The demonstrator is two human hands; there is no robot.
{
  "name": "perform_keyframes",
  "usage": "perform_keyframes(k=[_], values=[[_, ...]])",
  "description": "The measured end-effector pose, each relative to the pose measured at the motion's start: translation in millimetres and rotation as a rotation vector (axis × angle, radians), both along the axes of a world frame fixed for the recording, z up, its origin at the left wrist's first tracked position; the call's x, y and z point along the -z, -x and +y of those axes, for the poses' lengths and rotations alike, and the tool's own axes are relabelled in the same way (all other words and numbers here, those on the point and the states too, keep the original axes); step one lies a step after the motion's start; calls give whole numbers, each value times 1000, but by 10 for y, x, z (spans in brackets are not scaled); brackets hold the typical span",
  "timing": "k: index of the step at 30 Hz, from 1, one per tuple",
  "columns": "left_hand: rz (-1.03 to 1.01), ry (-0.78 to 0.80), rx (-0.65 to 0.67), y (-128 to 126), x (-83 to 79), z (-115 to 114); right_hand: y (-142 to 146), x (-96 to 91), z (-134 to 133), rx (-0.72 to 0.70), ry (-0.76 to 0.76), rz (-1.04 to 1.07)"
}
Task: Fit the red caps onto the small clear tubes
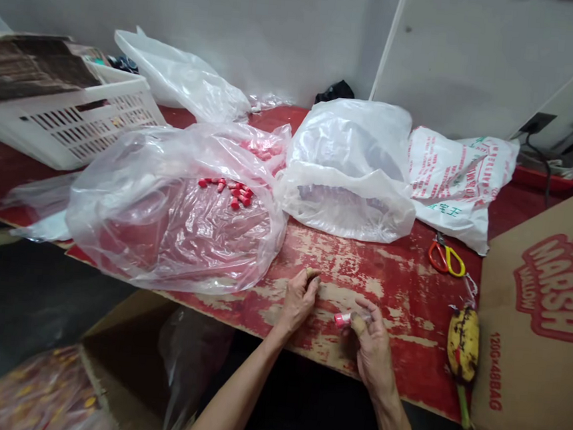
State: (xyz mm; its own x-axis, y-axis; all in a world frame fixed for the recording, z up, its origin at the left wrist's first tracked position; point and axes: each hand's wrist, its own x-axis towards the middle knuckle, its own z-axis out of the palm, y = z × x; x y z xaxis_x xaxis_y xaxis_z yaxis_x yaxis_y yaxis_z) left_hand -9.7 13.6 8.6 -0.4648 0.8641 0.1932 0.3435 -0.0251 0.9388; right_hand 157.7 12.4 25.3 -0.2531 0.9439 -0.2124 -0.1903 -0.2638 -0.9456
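My right hand [372, 346] rests on the worn red table [362, 268] near its front edge, fingers pinched on a small red cap [341, 319] with a clear piece beside it. Just to its left, my left hand [300, 300] lies on the table with fingers curled together, and I cannot make out anything in it. A large clear plastic bag [165, 231] lies open to the left and holds several small red caps [231, 191].
A second clear bag [350, 174] and a printed white bag [458, 176] lie behind the hands. Orange-and-yellow scissors [446, 256] and a spotted banana [463, 344] lie at the right, by a cardboard box [543, 318]. A white basket [74, 116] stands far left. An open carton [128, 362] sits below.
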Motion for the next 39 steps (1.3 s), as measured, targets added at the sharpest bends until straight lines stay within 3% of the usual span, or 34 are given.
perform_keyframes(k=[5, 8, 11, 14, 17, 21, 32, 36, 39], values=[[-13, -10, 11, -3, 4, 7, -116, -147, -22, -44, -342, -507], [-24, -24, 9, 1, 20, 22, -139, -229, -45, -89, -732, -828], [-20, -35, -4, -15, 21, 14, -123, -175, -50, -103, -1135, -1071], [-4, -31, -12, -41, 4, -5, -89, -27, -31, -127, -1307, -1198], [10, -20, -34, -50, -4, -10, -66, 93, -4, -166, -1382, -1248], [16, -21, -56, -61, 4, -18, -96, 115, 11, -185, -1437, -1266], [47, 3, -17, -83, 45, -12, -159, 148, 36, -253, -1325, -1284], [146, -58, 79, -87, -88, -233, -171, 154, 56, -260, -1306, -1287], [207, -142, 102, 15, -193, -626, -181, 143, 58, -241, -1302, -1267]])
